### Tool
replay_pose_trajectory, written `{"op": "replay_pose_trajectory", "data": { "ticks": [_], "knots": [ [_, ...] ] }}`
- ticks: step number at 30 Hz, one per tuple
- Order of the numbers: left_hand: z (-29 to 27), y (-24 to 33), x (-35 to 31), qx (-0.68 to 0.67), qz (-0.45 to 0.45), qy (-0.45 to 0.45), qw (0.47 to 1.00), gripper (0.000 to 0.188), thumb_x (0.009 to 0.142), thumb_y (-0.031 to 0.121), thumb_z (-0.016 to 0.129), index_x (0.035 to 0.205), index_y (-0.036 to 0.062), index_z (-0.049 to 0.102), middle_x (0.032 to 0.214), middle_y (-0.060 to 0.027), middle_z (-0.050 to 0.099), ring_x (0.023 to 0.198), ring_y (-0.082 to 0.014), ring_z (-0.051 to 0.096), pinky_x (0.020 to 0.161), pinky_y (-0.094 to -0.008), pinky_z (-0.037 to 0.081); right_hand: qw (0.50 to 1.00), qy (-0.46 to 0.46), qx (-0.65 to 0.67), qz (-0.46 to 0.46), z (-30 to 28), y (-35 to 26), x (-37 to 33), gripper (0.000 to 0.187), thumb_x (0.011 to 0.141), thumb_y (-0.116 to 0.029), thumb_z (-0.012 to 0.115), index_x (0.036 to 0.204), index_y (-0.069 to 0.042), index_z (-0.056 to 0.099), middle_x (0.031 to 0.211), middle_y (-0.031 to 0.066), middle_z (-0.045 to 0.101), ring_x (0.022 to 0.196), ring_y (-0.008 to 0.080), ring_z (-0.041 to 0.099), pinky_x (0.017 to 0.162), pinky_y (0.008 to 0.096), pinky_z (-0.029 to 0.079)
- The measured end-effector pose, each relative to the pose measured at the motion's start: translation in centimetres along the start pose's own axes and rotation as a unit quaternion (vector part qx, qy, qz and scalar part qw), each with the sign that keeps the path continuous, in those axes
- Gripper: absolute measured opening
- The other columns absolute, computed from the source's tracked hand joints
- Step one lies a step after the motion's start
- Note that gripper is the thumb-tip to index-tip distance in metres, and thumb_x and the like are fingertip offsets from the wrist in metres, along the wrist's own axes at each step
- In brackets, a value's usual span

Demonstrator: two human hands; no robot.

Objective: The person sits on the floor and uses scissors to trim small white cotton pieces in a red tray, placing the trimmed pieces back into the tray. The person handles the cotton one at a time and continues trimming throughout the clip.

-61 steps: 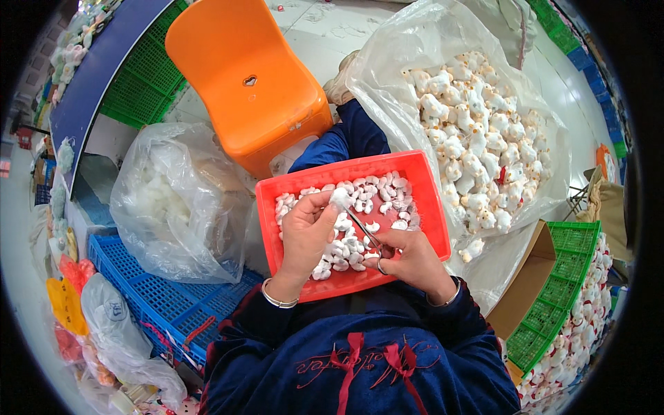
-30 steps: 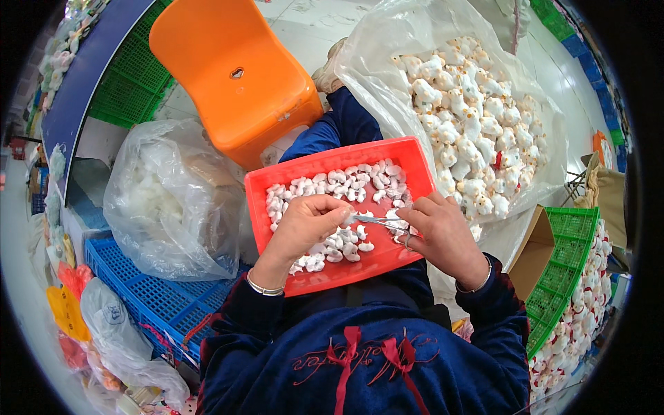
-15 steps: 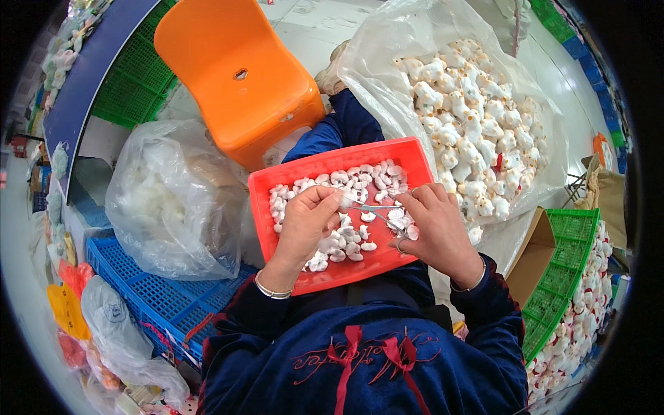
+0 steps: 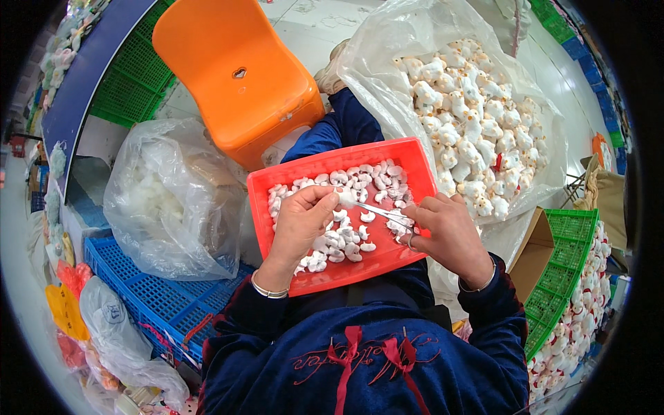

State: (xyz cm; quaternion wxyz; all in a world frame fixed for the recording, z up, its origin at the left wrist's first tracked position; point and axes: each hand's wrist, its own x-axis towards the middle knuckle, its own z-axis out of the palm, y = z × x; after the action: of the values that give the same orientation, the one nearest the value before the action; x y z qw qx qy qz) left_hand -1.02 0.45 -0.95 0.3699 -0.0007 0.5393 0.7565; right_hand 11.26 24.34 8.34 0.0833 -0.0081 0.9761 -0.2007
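Note:
My left hand (image 4: 304, 225) pinches a small white fluffy piece (image 4: 346, 199) between thumb and fingertips, above the red tray (image 4: 325, 282). From the right, my right hand (image 4: 446, 232) grips ring-handled metal forceps (image 4: 380, 211), with a finger ring showing by the thumb. Their slim jaws lie nearly together and their tips meet the white piece at my left fingertips. Below both hands the tray holds many small, curved white plush parts (image 4: 339, 243). My fingers hide part of the held piece.
An orange chair (image 4: 235, 76) stands beyond the tray. Left are a clear bag of white stuffing (image 4: 173, 200) and a blue crate (image 4: 149, 304). A large plastic bag of white plush toys (image 4: 477, 131) is at right, near a cardboard box (image 4: 531, 256) and green crate (image 4: 564, 270).
The forceps' jaws have come from spread apart to nearly together, their tips at the white piece. My right hand has shifted slightly to the right; my left still pinches the piece.

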Motion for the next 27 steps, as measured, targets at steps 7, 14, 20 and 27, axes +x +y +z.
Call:
{"op": "replay_pose_trajectory", "data": {
  "ticks": [7, 14, 20, 27],
  "knots": [
    [0.6, 0.3, -0.4, 0.022, 0.001, -0.011, 1.0, 0.017, 0.099, 0.011, 0.068, 0.11, -0.0015, 0.071, 0.084, -0.003, 0.067, 0.059, -0.0022, 0.049, 0.05, -0.0174, 0.035, 1.0, -0.022, -0.003, -0.002, -0.3, -0.1, 0.1, 0.04, 0.074, -0.026, 0.083, 0.11, -0.012, 0.072, 0.089, 0.0057, 0.065, 0.087, 0.0264, 0.061, 0.077, 0.0418, 0.041],
    [0.7, 0.3, -0.4, 0.065, -0.018, -0.036, 0.997, 0.017, 0.099, 0.012, 0.069, 0.108, -0.0018, 0.071, 0.081, -0.0003, 0.065, 0.058, -0.0017, 0.047, 0.05, -0.0175, 0.034, 0.999, -0.023, -0.012, -0.021, 0.3, -0.2, 0.2, 0.042, 0.073, -0.024, 0.082, 0.111, -0.011, 0.07, 0.092, 0.005, 0.065, 0.092, 0.026, 0.061, 0.082, 0.042, 0.043],
    [0.7, 0.2, -0.4, 0.051, -0.055, -0.056, 0.996, 0.012, 0.098, 0.013, 0.068, 0.103, 0.0018, 0.067, 0.081, -0.0001, 0.065, 0.058, -0.0008, 0.045, 0.05, -0.0164, 0.033, 0.998, -0.003, -0.053, -0.026, 0.1, -0.4, 0.3, 0.048, 0.072, -0.017, 0.081, 0.118, -0.011, 0.069, 0.106, 0.0061, 0.063, 0.105, 0.0269, 0.058, 0.088, 0.04, 0.043],
    [0.8, 1.0, -0.6, 0.057, 0.009, -0.006, 0.998, 0.008, 0.095, 0.005, 0.068, 0.102, 0.002, 0.067, 0.086, -0.0002, 0.067, 0.064, -0.0006, 0.05, 0.055, -0.0171, 0.039, 0.997, -0.003, 0.071, -0.024, -1.8, 0.4, 0.5, 0.055, 0.071, -0.02, 0.084, 0.123, -0.009, 0.068, 0.11, 0.0097, 0.063, 0.11, 0.031, 0.056, 0.094, 0.0422, 0.045]
  ]
}}
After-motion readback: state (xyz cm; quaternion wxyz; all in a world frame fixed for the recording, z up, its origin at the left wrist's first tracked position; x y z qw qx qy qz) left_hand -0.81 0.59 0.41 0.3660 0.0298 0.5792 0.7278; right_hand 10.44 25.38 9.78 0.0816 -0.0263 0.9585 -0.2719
